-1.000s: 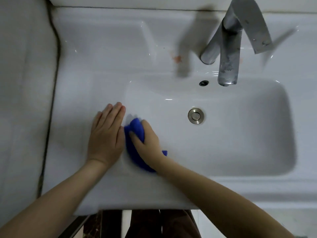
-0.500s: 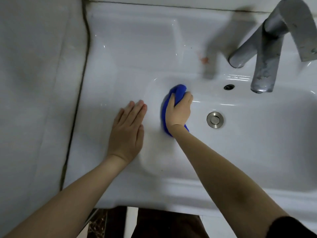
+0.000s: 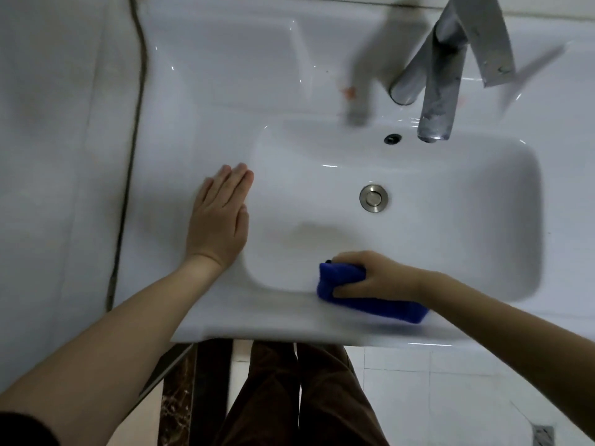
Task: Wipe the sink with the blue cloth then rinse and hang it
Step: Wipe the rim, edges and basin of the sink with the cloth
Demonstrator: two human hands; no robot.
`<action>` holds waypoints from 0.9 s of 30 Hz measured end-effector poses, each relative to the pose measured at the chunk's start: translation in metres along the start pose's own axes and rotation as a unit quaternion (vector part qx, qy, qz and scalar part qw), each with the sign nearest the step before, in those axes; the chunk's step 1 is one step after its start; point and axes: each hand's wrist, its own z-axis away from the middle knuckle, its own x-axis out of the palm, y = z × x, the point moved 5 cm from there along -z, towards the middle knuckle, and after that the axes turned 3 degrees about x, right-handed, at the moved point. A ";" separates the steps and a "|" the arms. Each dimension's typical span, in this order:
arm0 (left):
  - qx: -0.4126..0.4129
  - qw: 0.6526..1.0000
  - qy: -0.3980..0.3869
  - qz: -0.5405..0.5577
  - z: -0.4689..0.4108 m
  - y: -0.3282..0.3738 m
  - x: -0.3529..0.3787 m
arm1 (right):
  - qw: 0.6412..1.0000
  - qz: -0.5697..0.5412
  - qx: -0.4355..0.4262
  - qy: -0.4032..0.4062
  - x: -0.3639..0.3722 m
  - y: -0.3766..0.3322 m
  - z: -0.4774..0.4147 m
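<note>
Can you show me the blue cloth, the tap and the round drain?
blue cloth (image 3: 380, 308): head view, on its lower edge.
tap (image 3: 439, 91): head view, middle of the spout.
drain (image 3: 373, 198): head view, centre of the metal plug.

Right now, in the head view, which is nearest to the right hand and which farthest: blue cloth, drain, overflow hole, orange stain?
1. blue cloth, gripped by the right hand on the sink's near rim.
2. drain, mid basin.
3. overflow hole, far wall.
4. orange stain, back ledge, left of the faucet.
</note>
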 end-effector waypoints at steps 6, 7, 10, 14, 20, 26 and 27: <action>0.007 1.000 0.001 -0.008 -0.001 0.001 -0.001 | 0.906 0.315 0.223 0.173 -0.079 0.096 0.042; 0.008 1.000 0.000 -0.009 0.000 0.002 -0.002 | 0.878 0.358 0.246 0.202 -0.089 0.102 0.045; 0.009 1.000 0.005 -0.005 0.002 0.004 -0.003 | 0.875 0.245 0.235 0.344 -0.109 0.097 0.049; 0.019 0.999 0.026 0.024 -0.010 0.009 -0.012 | 0.857 -0.071 0.087 0.502 -0.113 0.048 0.035; 0.054 0.997 0.047 0.011 -0.076 0.022 -0.023 | 0.797 -0.195 -0.065 0.568 -0.123 -0.039 -0.020; 0.071 0.994 0.056 -0.055 -0.110 -0.011 -0.015 | 0.765 -0.102 -0.088 0.630 -0.161 -0.083 -0.059; 0.085 0.993 0.063 -0.058 -0.110 -0.015 -0.013 | 0.760 -0.070 -0.057 0.644 -0.173 -0.082 -0.064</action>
